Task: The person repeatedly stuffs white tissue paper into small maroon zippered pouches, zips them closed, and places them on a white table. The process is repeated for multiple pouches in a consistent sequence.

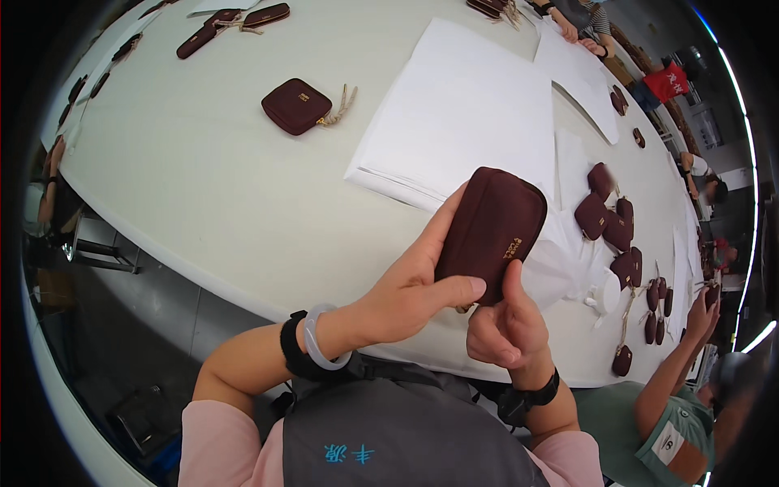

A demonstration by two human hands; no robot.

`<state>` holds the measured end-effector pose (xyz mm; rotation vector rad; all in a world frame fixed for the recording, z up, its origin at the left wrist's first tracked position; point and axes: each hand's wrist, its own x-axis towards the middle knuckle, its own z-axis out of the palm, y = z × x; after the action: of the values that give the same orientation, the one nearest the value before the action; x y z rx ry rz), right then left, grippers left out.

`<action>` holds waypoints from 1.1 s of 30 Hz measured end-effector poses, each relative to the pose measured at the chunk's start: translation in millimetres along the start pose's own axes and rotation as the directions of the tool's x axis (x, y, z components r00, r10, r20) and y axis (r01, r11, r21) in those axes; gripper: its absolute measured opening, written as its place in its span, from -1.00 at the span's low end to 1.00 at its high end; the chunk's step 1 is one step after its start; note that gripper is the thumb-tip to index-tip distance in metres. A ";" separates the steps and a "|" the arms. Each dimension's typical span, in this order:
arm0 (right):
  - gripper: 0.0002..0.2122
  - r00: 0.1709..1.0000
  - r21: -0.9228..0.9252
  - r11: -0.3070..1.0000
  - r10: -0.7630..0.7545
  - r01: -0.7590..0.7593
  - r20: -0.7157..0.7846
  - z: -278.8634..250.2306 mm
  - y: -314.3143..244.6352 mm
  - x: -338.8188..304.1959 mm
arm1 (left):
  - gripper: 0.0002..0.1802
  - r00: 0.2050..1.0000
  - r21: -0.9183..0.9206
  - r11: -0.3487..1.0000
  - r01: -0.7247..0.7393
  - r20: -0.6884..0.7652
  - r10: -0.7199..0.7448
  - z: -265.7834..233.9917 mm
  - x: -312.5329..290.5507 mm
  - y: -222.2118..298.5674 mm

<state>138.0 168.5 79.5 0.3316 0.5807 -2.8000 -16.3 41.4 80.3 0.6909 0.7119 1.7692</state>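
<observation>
My left hand (406, 296) is closed round a maroon zip pouch (491, 223), with the thumb across its lower edge and the fingers behind it. The pouch is raised over the near table edge, tilted, with small gold lettering near its right side. Closed at the pouch's lower right corner, my right hand (511, 329) presses its thumb against the front while its other fingers curl in below. A bit of beige cord peeks out under the pouch; most of it is hidden by my hands.
A stack of white paper sheets (466, 105) lies beyond my hands on the white table (219, 178). Another maroon pouch (296, 106) with a cord pull rests further left. Several pouches (617, 227) cluster at right beside crumpled white wrapping (568, 264). A co-worker in green (649, 430) sits close at right.
</observation>
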 end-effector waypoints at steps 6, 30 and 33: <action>-0.15 0.959 0.375 0.926 -0.144 0.043 0.244 -5.2 7.6 9.6 | -0.31 0.995 -0.573 0.818 0.048 -0.040 -0.087 6.5 14.3 4.6; -0.60 0.428 -0.968 -0.225 -0.868 0.115 0.252 33.1 -4.2 -51.0 | -0.18 0.921 0.452 0.802 -0.390 0.179 0.347 8.7 10.5 -1.3; -0.60 0.385 -0.953 -0.206 -0.880 0.220 0.279 41.7 -1.8 -32.8 | -0.21 0.925 0.417 0.827 -0.378 0.145 0.350 12.1 6.4 -11.5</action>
<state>161.3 159.5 126.3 0.6347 3.3400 -1.9402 -2.1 52.2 80.4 1.2546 1.0028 1.9365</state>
